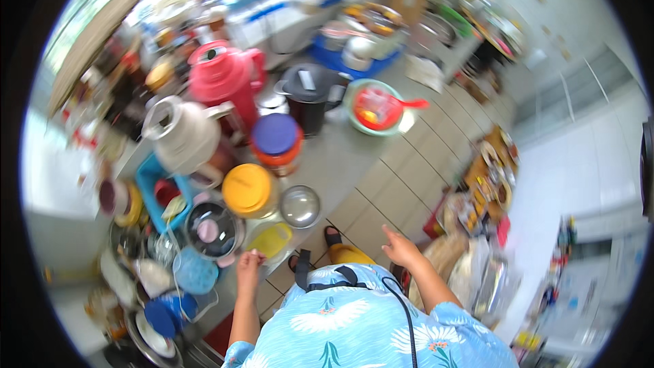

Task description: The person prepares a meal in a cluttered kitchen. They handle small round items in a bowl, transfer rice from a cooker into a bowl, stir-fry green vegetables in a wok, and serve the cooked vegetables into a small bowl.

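Note:
My left hand (250,263) is by the counter's edge with its fingers curled in; whether anything is inside them is hidden. Close to its fingertips lies a shallow yellow dish (275,240). Left of it stands a pot with a glass lid (221,225) and pink handles. A jar with a yellow lid (246,189) and a round steel bowl (300,206) are just beyond. My right hand (402,251) hangs over the floor at my other side, a finger stretched out, with nothing seen in it.
Farther along the counter (340,157) stand a red-orange jar with a purple lid (275,138), white and pink jugs, a dark lidded container and a green basin (361,125) holding a red colander. A blue tray (146,180) sits at left. Assorted goods line the tiled floor (402,177) at right.

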`<state>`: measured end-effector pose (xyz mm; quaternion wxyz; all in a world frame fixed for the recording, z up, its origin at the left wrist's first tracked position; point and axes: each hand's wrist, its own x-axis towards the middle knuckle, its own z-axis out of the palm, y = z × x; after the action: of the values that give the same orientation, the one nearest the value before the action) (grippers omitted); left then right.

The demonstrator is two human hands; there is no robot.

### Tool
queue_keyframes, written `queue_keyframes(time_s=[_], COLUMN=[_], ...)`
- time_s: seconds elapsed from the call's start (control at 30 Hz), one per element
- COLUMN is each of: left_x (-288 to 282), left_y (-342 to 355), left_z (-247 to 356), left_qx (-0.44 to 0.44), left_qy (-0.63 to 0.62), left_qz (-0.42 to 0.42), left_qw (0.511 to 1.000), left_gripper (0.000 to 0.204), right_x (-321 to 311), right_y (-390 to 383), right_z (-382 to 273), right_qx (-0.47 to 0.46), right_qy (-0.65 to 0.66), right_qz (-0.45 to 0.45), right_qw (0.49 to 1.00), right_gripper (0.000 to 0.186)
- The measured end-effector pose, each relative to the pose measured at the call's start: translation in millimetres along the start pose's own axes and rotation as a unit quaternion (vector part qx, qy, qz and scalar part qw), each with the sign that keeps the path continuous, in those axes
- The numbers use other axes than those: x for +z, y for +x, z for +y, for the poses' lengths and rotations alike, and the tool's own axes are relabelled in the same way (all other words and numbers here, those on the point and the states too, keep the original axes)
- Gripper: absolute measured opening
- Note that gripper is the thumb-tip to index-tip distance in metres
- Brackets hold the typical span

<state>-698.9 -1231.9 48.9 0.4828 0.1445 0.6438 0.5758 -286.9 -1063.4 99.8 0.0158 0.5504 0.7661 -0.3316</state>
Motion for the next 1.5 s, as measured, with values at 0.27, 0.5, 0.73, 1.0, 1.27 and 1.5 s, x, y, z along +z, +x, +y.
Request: queue_keyframes(time_s=[0.27,0.5,0.73,1.0,1.27,1.5], left_x=[111.8,279.2,454.2,604.1,754.5,888.3], left_y=[41.4,41.6,52.5,98.3,174.5,248.8], left_z=[64.7,66.5,57.4,77.8,71.9,75.9], left_qx=[-0.012,-0.024,-0.126,-0.045,-0.052,-0.018], left_qy=[0.074,0.112,0.097,0.229,0.178,0.230], left_qz=[-0.196,-0.312,-0.386,-0.446,-0.503,-0.543], left_qw=[0.978,0.943,0.909,0.864,0.844,0.807], left_gripper=[0.018,0.014,0.016,0.017,0.017,0.018], right_x=[20.8,-3.5,-95.8,-132.6,-196.2,-251.9], right_y=[-84.7,-51.9,-19.2,24.2,69.6,90.4], right_z=[60.1,142.5,230.1,321.0,363.0,410.5], right_qx=[0.230,0.254,0.235,0.279,0.338,0.405], right_qy=[0.030,0.089,0.144,0.142,0.188,0.209], right_qz=[-0.101,-0.034,0.069,0.033,0.104,0.119], right_qw=[0.967,0.963,0.959,0.949,0.916,0.882], right_gripper=[0.053,0.053,0.045,0.047,0.048,0.046])
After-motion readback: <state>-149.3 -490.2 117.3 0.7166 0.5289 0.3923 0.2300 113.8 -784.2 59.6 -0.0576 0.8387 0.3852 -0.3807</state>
